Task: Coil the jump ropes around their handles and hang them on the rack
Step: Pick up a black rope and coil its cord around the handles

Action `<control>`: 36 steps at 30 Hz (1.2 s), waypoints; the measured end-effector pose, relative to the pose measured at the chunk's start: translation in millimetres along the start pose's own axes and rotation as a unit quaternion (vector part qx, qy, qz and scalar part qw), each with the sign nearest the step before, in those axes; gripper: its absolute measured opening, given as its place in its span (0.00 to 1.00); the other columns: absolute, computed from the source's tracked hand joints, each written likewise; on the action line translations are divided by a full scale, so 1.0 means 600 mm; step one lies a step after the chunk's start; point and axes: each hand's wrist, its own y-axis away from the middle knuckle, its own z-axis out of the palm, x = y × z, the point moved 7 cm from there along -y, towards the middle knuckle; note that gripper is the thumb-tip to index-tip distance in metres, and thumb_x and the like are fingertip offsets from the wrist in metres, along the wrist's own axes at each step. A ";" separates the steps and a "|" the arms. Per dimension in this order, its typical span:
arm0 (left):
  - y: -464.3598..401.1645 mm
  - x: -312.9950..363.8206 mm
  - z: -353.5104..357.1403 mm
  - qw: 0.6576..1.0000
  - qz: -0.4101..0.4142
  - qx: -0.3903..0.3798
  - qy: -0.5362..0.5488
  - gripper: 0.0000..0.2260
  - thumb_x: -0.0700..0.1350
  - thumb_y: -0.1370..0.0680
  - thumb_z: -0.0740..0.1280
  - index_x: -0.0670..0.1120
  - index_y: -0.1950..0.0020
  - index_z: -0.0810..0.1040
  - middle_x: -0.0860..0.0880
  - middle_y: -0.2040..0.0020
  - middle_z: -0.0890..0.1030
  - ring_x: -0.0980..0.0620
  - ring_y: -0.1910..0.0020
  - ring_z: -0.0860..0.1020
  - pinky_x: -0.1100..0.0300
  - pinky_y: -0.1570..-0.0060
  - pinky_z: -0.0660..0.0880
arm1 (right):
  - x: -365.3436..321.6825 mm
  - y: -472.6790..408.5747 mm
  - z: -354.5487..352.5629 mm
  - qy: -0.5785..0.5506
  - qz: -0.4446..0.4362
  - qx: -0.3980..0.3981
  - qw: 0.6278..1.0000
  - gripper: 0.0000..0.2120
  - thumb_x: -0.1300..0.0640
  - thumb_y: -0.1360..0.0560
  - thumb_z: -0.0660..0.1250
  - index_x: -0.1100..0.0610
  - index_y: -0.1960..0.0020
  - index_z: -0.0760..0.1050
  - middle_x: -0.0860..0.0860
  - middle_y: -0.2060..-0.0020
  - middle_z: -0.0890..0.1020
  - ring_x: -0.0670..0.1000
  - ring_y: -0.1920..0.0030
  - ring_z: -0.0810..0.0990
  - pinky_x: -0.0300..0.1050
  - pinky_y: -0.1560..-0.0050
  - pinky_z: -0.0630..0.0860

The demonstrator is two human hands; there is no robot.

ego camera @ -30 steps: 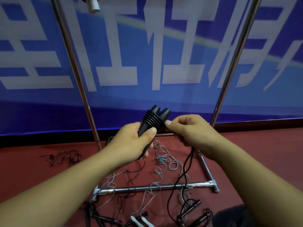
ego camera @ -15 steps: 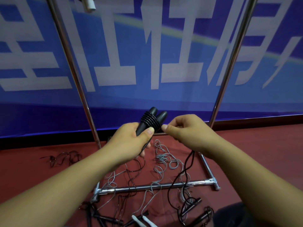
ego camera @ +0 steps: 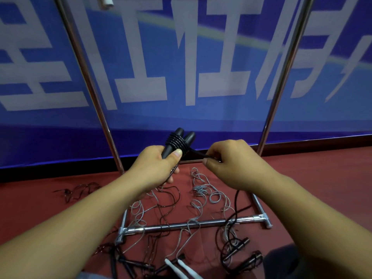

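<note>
My left hand [ego camera: 156,165] grips two black jump rope handles [ego camera: 179,141] held side by side, tips pointing up. Several turns of black rope are coiled around them. My right hand [ego camera: 231,162] pinches the black rope [ego camera: 198,154] just right of the handles and holds it taut. The loose rest of this rope hangs under my right wrist down to the floor [ego camera: 234,210]. The metal rack's two uprights [ego camera: 91,85] rise on either side of my hands.
Tangled grey and black jump ropes [ego camera: 203,195] lie on the red floor over the rack's base bar [ego camera: 181,226]. More handles, black and white [ego camera: 181,267], lie near the bottom edge. A blue banner [ego camera: 181,57] hangs behind the rack.
My right hand moved right, away from the handles, pulling the rope taut. The handles and my left hand stayed about where they were.
</note>
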 end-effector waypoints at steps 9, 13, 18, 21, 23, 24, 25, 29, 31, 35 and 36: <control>-0.009 -0.007 -0.004 1.000 -0.017 0.018 0.004 0.11 0.49 0.17 0.63 0.42 0.51 0.78 0.46 0.63 0.82 0.56 0.76 0.75 0.63 0.74 0.72 | -0.024 0.009 0.001 0.022 -0.058 -0.010 0.998 0.09 0.49 0.20 0.62 0.53 0.50 0.77 0.50 0.59 0.81 0.55 0.58 0.78 0.52 0.57 0.77; -0.005 -0.011 0.004 0.999 -0.026 -0.009 -0.025 0.11 0.50 0.17 0.63 0.43 0.52 0.77 0.47 0.63 0.82 0.57 0.77 0.75 0.65 0.77 0.70 | -0.037 0.012 -0.006 0.055 -0.099 0.030 0.993 0.11 0.48 0.20 0.60 0.54 0.52 0.77 0.50 0.59 0.80 0.55 0.57 0.78 0.54 0.55 0.76; 0.008 -0.023 0.028 0.991 -0.042 -0.102 -0.079 0.12 0.50 0.17 0.62 0.42 0.49 0.76 0.48 0.65 0.81 0.53 0.74 0.75 0.63 0.72 0.71 | -0.039 0.019 -0.021 0.054 -0.115 0.074 0.989 0.12 0.46 0.20 0.63 0.53 0.51 0.79 0.49 0.59 0.78 0.55 0.57 0.77 0.53 0.57 0.75; 0.022 -0.028 0.045 0.981 -0.055 -0.169 -0.083 0.11 0.49 0.16 0.62 0.42 0.51 0.74 0.46 0.66 0.79 0.53 0.74 0.74 0.63 0.75 0.71 | -0.033 0.017 -0.019 0.066 -0.108 0.075 0.989 0.12 0.45 0.20 0.63 0.52 0.51 0.79 0.48 0.58 0.78 0.55 0.56 0.78 0.51 0.57 0.74; 0.030 -0.027 0.051 0.973 -0.055 -0.203 -0.096 0.10 0.49 0.16 0.62 0.44 0.52 0.73 0.47 0.67 0.79 0.54 0.75 0.74 0.64 0.76 0.70 | -0.029 0.015 -0.015 0.073 -0.103 0.069 0.990 0.11 0.45 0.21 0.63 0.51 0.51 0.79 0.47 0.58 0.78 0.54 0.56 0.77 0.49 0.59 0.72; 0.033 -0.027 0.053 0.969 -0.053 -0.216 -0.104 0.10 0.49 0.16 0.62 0.44 0.53 0.73 0.48 0.67 0.79 0.54 0.75 0.74 0.64 0.76 0.70 | -0.028 0.015 -0.013 0.073 -0.101 0.066 0.990 0.11 0.45 0.21 0.63 0.51 0.51 0.79 0.47 0.58 0.78 0.54 0.56 0.77 0.48 0.60 0.72; 0.036 -0.026 0.055 0.966 -0.049 -0.227 -0.110 0.10 0.49 0.16 0.62 0.44 0.53 0.73 0.48 0.68 0.78 0.54 0.75 0.74 0.64 0.76 0.70 | -0.026 0.014 -0.012 0.071 -0.098 0.062 0.991 0.11 0.45 0.21 0.64 0.51 0.51 0.80 0.47 0.58 0.78 0.53 0.56 0.77 0.48 0.59 0.73; 0.045 -0.022 0.060 0.958 -0.028 -0.256 -0.126 0.09 0.49 0.17 0.63 0.46 0.54 0.74 0.49 0.69 0.79 0.54 0.75 0.74 0.64 0.75 0.70 | -0.010 0.006 -0.006 0.032 -0.067 0.037 0.997 0.10 0.44 0.24 0.69 0.49 0.53 0.81 0.45 0.62 0.80 0.50 0.59 0.78 0.51 0.59 0.77; 0.048 -0.021 0.062 0.955 -0.019 -0.263 -0.138 0.09 0.48 0.17 0.63 0.46 0.55 0.74 0.49 0.69 0.79 0.53 0.74 0.75 0.65 0.75 0.70 | 0.000 0.003 -0.001 -0.002 -0.048 0.021 0.999 0.09 0.44 0.26 0.71 0.49 0.54 0.81 0.45 0.64 0.81 0.49 0.61 0.79 0.52 0.59 0.78; 0.050 -0.020 0.063 0.947 -0.011 -0.280 -0.158 0.10 0.49 0.17 0.63 0.45 0.54 0.74 0.48 0.67 0.79 0.54 0.74 0.75 0.64 0.74 0.71 | 0.008 -0.001 0.004 -0.055 -0.027 -0.007 0.998 0.07 0.48 0.28 0.75 0.50 0.55 0.83 0.44 0.64 0.82 0.43 0.62 0.79 0.39 0.61 0.76; 0.051 -0.020 0.064 0.946 -0.011 -0.285 -0.156 0.10 0.49 0.17 0.63 0.45 0.54 0.73 0.48 0.67 0.79 0.54 0.75 0.75 0.64 0.74 0.71 | 0.009 -0.001 0.004 -0.072 -0.021 -0.014 0.997 0.06 0.49 0.28 0.76 0.50 0.55 0.83 0.44 0.64 0.82 0.41 0.62 0.80 0.34 0.62 0.74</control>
